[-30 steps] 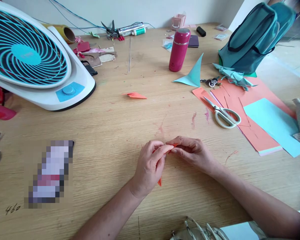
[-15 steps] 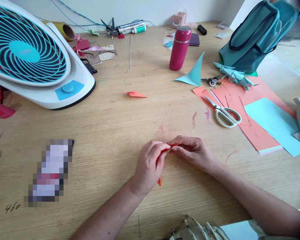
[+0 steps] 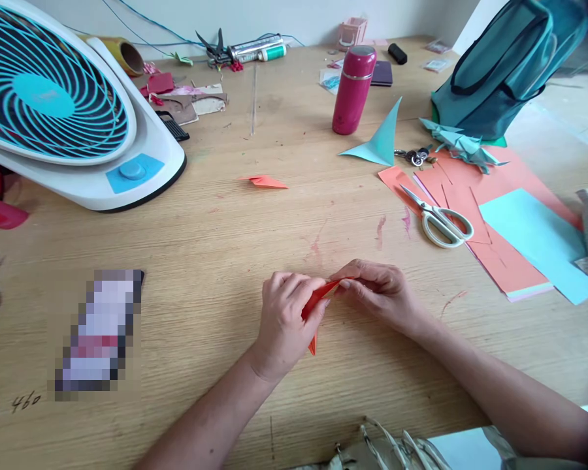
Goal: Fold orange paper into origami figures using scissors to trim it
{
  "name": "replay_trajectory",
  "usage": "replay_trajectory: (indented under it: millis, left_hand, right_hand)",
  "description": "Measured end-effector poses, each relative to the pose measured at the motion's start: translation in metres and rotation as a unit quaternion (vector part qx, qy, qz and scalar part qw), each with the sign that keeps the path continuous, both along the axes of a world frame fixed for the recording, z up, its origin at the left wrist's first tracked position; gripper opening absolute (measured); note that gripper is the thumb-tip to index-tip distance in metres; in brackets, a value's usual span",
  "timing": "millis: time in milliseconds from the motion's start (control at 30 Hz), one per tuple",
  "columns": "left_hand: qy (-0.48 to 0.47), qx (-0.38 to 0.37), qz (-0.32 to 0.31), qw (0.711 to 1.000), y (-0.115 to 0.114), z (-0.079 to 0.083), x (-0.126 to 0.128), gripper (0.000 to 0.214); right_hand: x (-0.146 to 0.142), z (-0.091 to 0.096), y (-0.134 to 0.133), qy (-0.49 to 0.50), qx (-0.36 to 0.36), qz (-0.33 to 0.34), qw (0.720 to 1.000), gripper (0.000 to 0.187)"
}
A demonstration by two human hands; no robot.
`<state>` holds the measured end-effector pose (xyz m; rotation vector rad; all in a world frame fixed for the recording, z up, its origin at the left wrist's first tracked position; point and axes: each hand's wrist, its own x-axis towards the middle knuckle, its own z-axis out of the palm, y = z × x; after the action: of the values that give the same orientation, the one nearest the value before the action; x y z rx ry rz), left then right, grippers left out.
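Note:
Between my hands, low over the table, is a folded piece of orange paper. My left hand wraps round its body, thumb on the near side, and a pointed end of the paper sticks out below the palm. The fingertips of my right hand pinch the other tip of the paper. Much of the folded paper is hidden by my left fingers. Further off on the wood lies another small folded orange paper piece, touched by neither hand.
White-handled scissors rest on orange and blue paper sheets at the right. Behind stand a magenta flask and a teal backpack. A white fan fills the far left, with a blurred phone nearer me.
My left hand has shifted slightly left and its fingers have loosened a little, so more of the orange paper shows between my hands. The right hand keeps its pinch.

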<state>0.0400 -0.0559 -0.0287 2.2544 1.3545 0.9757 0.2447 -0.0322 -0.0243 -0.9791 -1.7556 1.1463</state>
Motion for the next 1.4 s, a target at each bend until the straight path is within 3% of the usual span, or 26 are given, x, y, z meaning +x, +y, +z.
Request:
replay_trajectory:
  millis: [233,500,667,967,1400]
  left_hand:
    - [-0.023,-0.048,-0.046,0.998,0.000,0.005,-0.010,0.031]
    - [-0.060,-0.069,-0.051,0.994,0.003,-0.003,-0.011,0.022]
    - [-0.066,-0.082,-0.053,0.993,0.003,-0.003,-0.010,0.025]
    - [-0.048,-0.077,-0.034,0.995,0.000,-0.002,-0.009,0.031]
    - [0.030,-0.047,-0.057,0.997,-0.003,-0.001,-0.009,0.020]
  right_hand:
    - [-0.002,0.011,-0.004,-0.061,0.123,0.003,0.991,0.018]
    - [-0.016,0.014,-0.004,-0.052,0.168,0.025,0.984,0.017]
    - [-0.017,0.014,-0.007,-0.058,0.163,0.055,0.983,0.023]
    - [-0.002,-0.001,-0.017,-0.126,0.128,0.060,0.982,0.039]
    - [-0.017,-0.003,-0.022,-0.211,0.287,0.061,0.933,0.015]
